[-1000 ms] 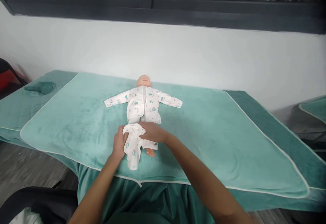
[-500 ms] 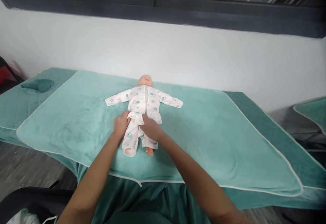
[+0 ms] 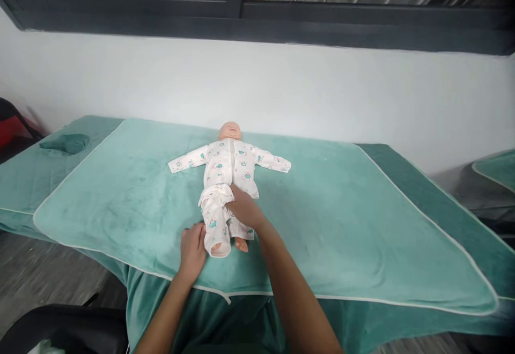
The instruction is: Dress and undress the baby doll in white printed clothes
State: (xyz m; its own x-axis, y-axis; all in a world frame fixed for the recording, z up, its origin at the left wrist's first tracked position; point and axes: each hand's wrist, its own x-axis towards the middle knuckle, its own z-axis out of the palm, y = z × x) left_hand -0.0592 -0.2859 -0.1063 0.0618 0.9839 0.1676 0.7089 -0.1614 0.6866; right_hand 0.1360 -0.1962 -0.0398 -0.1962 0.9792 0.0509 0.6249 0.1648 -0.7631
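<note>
A baby doll (image 3: 230, 130) lies on its back, head toward the wall, in a white printed long-sleeved top (image 3: 220, 167) with its sleeves spread. Matching baby trousers (image 3: 216, 221) are on its legs, bunched at the waist. One foot (image 3: 241, 244) pokes out of the right-hand trouser leg; inside the other cuff only a bit of the foot shows. My right hand (image 3: 246, 209) is closed on the waistband at the doll's middle. Beside the left-hand trouser leg, my left hand (image 3: 193, 249) has its fingers curled against the fabric, the fingertips partly hidden.
A light green velvet cover (image 3: 341, 225) with pale piping lies over the massage bed, which has a face hole (image 3: 66, 144) at the left. Behind are a white wall (image 3: 281, 86) and a dark window frame (image 3: 265, 21). A black chair (image 3: 64, 324) stands at the lower left.
My left hand has left the waistband and moved down to the lower trouser leg. My right hand stays at the waistband. The trouser leg has shifted slightly to the right.
</note>
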